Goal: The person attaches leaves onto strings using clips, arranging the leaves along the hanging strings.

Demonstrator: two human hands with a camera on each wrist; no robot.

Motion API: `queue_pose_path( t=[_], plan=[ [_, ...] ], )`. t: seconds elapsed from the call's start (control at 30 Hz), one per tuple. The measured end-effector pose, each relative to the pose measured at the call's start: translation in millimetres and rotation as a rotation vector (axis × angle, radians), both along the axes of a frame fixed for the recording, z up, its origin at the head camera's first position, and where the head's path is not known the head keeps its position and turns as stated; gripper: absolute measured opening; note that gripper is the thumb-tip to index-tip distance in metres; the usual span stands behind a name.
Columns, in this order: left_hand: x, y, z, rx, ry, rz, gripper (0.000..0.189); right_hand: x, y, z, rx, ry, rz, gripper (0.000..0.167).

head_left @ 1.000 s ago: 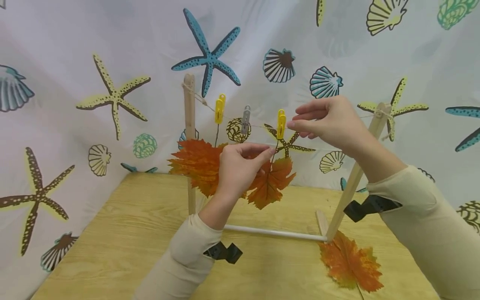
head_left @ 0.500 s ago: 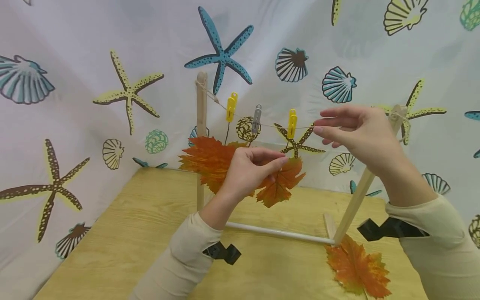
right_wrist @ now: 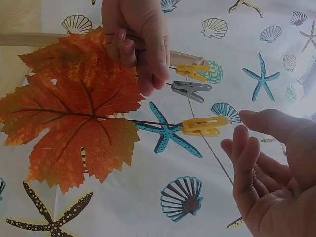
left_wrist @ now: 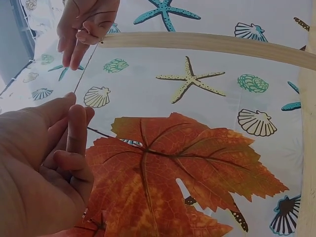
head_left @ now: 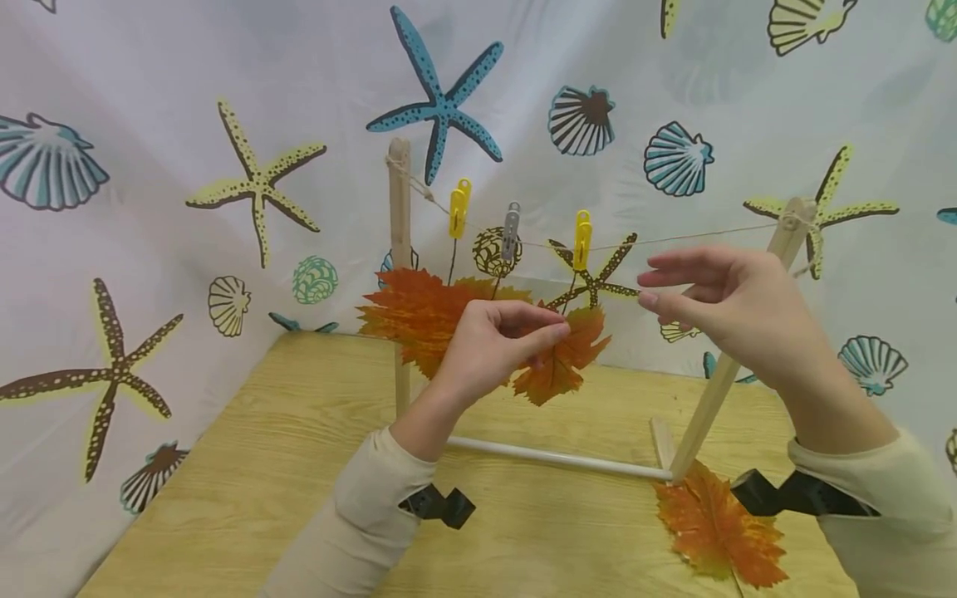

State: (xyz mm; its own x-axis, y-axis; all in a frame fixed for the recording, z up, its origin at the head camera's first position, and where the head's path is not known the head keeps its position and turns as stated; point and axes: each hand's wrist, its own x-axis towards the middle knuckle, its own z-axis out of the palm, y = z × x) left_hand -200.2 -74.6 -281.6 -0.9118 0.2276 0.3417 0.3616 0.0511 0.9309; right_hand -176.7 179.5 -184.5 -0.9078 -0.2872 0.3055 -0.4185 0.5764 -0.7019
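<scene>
Three clothespins sit on a thin string [head_left: 688,238] stretched across a wooden frame: a yellow clothespin [head_left: 458,214], a grey clothespin [head_left: 511,232] and another yellow clothespin [head_left: 582,241]. Orange artificial maple leaves [head_left: 411,309] hang below by their stems. My left hand [head_left: 486,345] is in front of the leaves, thumb and fingertips close together beside the rightmost leaf [right_wrist: 84,116]. In the right wrist view that leaf's stem runs clear of the left fingers into the yellow clothespin [right_wrist: 205,126]. My right hand [head_left: 748,316] hovers right of it, below the string, fingers loosely bent and holding nothing.
The frame has a left post [head_left: 399,199], a slanted right post [head_left: 710,407] and a white bottom rod [head_left: 553,456]. Another maple leaf [head_left: 718,523] lies on the wooden table [head_left: 239,465] by the right foot. A curtain with starfish and shells hangs behind.
My right hand has moved right and down, away from the rightmost clothespin and off the string. My left hand stays near the rightmost leaf. The head view has shifted slightly.
</scene>
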Motion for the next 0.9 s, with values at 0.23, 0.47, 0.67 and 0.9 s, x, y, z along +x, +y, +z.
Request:
queue_pose_path(
  t=[0.23,0.47,0.67,0.9],
  plan=[
    [2.6,0.5,-5.2,-0.057,-0.009,-0.024,0.017,3.1,0,-14.1,-0.006,-0.029,0.020,0.039],
    [3.6,2.9,-13.8,-0.084,-0.022,-0.068,0.016,5.4,2,-30.1,0.014,-0.041,0.064,0.038],
    [2.7,8.1,-22.9,-0.094,-0.040,-0.110,0.018,11.3,4,-47.1,0.063,-0.015,0.068,0.035],
    [1.7,12.4,-33.4,-0.108,-0.067,-0.122,0.017,14.4,3,-61.4,0.065,-0.066,0.088,0.035]
  ],
)
